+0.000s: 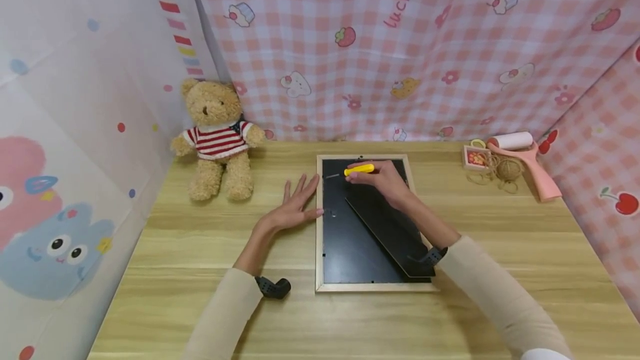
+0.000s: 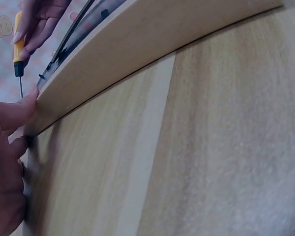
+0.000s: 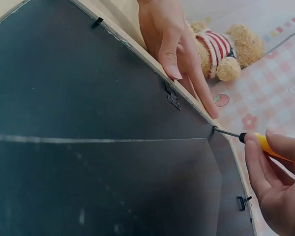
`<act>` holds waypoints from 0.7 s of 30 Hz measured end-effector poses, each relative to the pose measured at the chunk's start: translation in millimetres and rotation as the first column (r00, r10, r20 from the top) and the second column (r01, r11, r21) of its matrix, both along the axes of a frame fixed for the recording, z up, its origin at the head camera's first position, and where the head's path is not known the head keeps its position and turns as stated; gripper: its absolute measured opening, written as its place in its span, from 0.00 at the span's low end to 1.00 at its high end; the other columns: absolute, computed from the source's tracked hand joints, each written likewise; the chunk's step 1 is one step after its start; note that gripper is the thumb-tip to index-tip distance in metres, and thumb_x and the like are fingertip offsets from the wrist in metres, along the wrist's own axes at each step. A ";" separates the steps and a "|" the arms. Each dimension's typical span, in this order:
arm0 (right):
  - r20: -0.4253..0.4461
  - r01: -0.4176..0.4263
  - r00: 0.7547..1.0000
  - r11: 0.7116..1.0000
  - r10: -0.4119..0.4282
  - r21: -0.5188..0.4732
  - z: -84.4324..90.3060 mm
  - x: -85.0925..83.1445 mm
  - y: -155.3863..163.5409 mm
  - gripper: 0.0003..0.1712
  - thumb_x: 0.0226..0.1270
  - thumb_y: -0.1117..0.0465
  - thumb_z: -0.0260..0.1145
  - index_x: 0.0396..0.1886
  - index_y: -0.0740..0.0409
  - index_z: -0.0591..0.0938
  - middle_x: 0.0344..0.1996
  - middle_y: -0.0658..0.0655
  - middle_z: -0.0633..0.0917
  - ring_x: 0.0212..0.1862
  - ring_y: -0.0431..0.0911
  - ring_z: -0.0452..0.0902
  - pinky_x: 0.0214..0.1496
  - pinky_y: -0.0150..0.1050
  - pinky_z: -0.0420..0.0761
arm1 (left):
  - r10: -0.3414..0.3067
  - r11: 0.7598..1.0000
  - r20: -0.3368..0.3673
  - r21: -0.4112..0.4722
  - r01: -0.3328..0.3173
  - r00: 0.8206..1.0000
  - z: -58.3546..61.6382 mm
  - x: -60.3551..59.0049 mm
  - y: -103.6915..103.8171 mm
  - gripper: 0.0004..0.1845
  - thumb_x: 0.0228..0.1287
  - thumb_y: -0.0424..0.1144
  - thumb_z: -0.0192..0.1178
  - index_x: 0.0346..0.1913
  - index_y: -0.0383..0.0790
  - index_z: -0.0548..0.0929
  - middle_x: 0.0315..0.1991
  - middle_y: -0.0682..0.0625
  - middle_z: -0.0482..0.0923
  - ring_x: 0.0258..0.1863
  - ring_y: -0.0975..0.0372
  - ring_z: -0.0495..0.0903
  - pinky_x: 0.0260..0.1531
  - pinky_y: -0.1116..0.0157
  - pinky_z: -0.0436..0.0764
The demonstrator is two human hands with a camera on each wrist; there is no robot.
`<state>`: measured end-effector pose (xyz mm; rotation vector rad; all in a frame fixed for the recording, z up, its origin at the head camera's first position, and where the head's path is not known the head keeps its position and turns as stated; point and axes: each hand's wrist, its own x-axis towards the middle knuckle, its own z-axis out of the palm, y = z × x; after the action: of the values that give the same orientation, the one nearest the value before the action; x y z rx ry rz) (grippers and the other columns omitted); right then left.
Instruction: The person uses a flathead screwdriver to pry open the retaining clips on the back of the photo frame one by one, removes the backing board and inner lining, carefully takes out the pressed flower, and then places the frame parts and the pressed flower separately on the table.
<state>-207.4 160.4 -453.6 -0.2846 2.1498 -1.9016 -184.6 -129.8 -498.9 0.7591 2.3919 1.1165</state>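
A wooden picture frame (image 1: 318,226) lies face down on the table, its black backing board (image 1: 345,238) showing, with a black stand flap (image 1: 390,226) across it. My right hand (image 1: 382,179) grips a small yellow-handled screwdriver (image 1: 359,169); its thin shaft (image 3: 228,133) points at the frame's left inner edge near the top. My left hand (image 1: 295,207) lies flat on the table with fingers spread, the thumb (image 2: 14,110) touching the frame's left rail (image 2: 137,54). Small black clips (image 3: 173,98) sit along that rail.
A teddy bear (image 1: 219,138) in a striped jumper sits at the table's back left. At the back right lie a pink lint roller (image 1: 525,160), a ball of twine (image 1: 507,170) and a small box (image 1: 475,157). Cloth walls close in three sides.
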 end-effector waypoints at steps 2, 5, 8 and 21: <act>-0.002 0.000 1.000 1.000 0.000 -0.009 -1.2 -0.9 -1.9 0.19 0.80 0.67 0.69 0.64 0.74 0.86 0.53 0.69 0.92 0.51 0.48 0.94 0.60 0.36 0.90 | -0.002 1.000 0.004 -0.001 0.002 1.000 -0.1 0.1 -0.2 0.50 0.82 0.45 0.58 0.90 0.34 0.37 0.91 0.38 0.34 0.89 0.43 0.22 0.81 0.42 0.12; -0.014 0.001 1.000 1.000 -0.001 0.010 -1.0 -1.3 -4.5 0.19 0.80 0.67 0.69 0.63 0.74 0.86 0.54 0.71 0.91 0.49 0.44 0.93 0.59 0.35 0.90 | -0.003 1.000 0.007 0.005 0.003 1.000 0.4 0.3 -0.1 0.50 0.82 0.46 0.58 0.90 0.34 0.37 0.91 0.38 0.34 0.89 0.43 0.22 0.81 0.43 0.12; -0.026 0.009 1.000 0.999 -0.008 0.040 0.0 -1.7 -6.8 0.18 0.80 0.67 0.69 0.62 0.74 0.86 0.55 0.73 0.90 0.48 0.43 0.93 0.60 0.36 0.90 | -0.007 1.000 0.011 0.025 0.006 1.000 -0.3 0.0 0.0 0.51 0.82 0.47 0.59 0.90 0.35 0.38 0.91 0.38 0.34 0.89 0.44 0.22 0.81 0.42 0.11; -0.296 0.014 0.949 0.923 0.108 0.384 19.4 -10.8 -31.2 0.13 0.78 0.62 0.73 0.52 0.68 0.91 0.40 0.63 0.95 0.44 0.54 0.93 0.52 0.48 0.92 | 0.007 0.996 0.010 0.084 -0.008 1.000 -8.5 -1.1 -1.9 0.53 0.81 0.56 0.59 0.90 0.36 0.40 0.91 0.39 0.36 0.90 0.44 0.23 0.81 0.43 0.11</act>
<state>-218.2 129.2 -434.2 -0.5835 2.6323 -1.4396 -185.8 -131.7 -507.4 0.7709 2.3536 1.2282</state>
